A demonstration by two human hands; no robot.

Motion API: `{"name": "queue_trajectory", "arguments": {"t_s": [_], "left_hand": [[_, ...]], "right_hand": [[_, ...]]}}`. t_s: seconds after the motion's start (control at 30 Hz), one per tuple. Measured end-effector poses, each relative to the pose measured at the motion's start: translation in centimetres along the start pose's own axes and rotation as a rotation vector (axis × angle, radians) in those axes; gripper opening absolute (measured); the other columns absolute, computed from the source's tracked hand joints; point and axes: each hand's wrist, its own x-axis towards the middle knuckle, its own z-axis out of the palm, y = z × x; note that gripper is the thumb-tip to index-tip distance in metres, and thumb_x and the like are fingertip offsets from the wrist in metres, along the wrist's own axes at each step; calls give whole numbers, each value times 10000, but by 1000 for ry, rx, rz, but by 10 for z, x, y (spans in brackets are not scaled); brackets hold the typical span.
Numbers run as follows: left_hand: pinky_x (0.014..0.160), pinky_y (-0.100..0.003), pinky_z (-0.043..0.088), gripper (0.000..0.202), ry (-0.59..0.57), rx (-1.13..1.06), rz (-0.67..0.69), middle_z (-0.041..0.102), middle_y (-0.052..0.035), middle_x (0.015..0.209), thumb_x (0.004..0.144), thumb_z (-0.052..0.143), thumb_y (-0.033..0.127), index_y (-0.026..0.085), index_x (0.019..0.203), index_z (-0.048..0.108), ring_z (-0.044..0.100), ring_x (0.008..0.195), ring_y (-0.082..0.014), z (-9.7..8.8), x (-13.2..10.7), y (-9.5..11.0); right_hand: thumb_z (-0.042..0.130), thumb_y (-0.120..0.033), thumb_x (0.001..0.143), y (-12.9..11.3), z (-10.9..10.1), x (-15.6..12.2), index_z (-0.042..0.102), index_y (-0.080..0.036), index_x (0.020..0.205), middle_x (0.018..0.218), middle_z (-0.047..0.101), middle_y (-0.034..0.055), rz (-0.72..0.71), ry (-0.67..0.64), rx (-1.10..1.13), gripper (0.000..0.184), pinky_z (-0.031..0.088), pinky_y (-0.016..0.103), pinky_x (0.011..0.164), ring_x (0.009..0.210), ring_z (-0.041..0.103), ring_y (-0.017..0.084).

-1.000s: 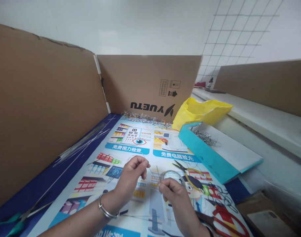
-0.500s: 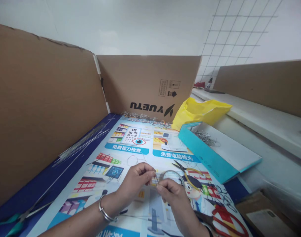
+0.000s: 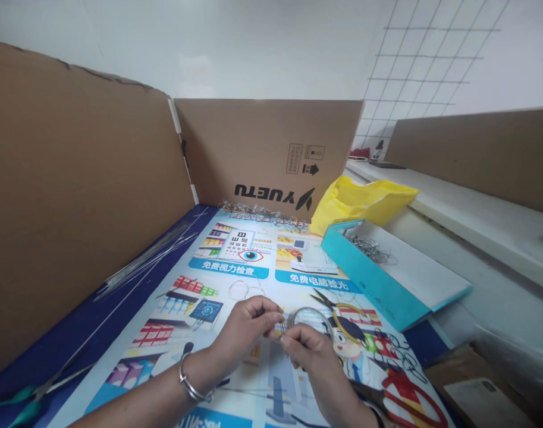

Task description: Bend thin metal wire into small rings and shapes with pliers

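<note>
My left hand (image 3: 247,327) is closed, thumb and forefinger pinching a thin piece of wire (image 3: 282,326). Close beside it, my right hand (image 3: 313,351) pinches at the lower end of the same wire, fingertips pressed together. The wire's exact shape is too fine to make out. Just behind my right hand lies a pale ring (image 3: 313,309) that looks like a roll of tape. Scissors with yellow handles (image 3: 342,315) rest beyond it. Red-handled scissors (image 3: 414,401) lie to the right of my right wrist.
A printed poster (image 3: 235,282) covers the table. A turquoise box (image 3: 387,291) holds bent wire pieces (image 3: 372,248), with a yellow bag (image 3: 360,202) behind. Straight wires (image 3: 150,255) and green-handled scissors (image 3: 34,398) lie left. Cardboard panels (image 3: 262,137) stand at the back and left.
My hands have shifted only slightly, the left fingertips a touch lower and closer to the right ones. The wire remains pinched between them.
</note>
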Motion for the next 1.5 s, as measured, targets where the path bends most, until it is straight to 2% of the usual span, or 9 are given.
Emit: {"name": "queue_trajectory", "arguments": {"t_s": [0.2,0.4,0.63,0.9,1.07,1.3,1.5], "left_hand": [[575,-229,387,118,-5,16,-12,551,32,551,704,652,257,148,698,606,479,534,-97,1,0,-1],[674,-239,410,78,-13,72,91,623,1,707,757,599,220,159,718,573,530,680,-117,-3,0,-4],[619,-236,428,102,-14,43,60,613,6,654,790,567,232,161,727,530,526,617,-110,-4,3,-5],[598,-237,431,119,-4,62,60,595,13,645,813,552,246,163,733,524,520,603,-107,-7,5,-11],[589,-234,438,126,-3,33,59,583,19,628,807,561,247,166,722,514,529,601,-108,-7,6,-10],[576,-227,443,137,-6,-1,42,581,25,606,801,569,246,167,711,503,528,564,-98,-7,6,-9],[594,-243,462,148,-5,-47,48,580,26,607,794,578,248,168,702,495,547,560,-102,-6,7,-10]], "right_hand": [[624,-405,748,3,0,1,524,-181,614,531,414,-45,-14,-16,13,280,273,253,523,536,357,106],[630,-390,753,-1,1,1,544,-169,630,537,433,-44,25,-90,103,267,270,245,512,524,367,94],[628,-400,767,1,-1,2,611,-150,690,596,550,-5,178,-198,164,261,275,227,492,516,437,85],[634,-356,776,1,-3,1,650,-147,725,685,603,20,208,-289,180,216,319,214,510,545,467,79],[607,-388,807,1,-3,1,661,-145,752,709,614,29,194,-320,215,255,326,216,522,558,471,79],[662,-330,752,3,0,1,673,-167,831,724,640,17,199,-298,199,182,352,214,520,571,496,88],[669,-342,730,9,-1,1,668,-175,815,642,543,-23,113,-215,-3,188,353,225,528,571,443,95]]}}
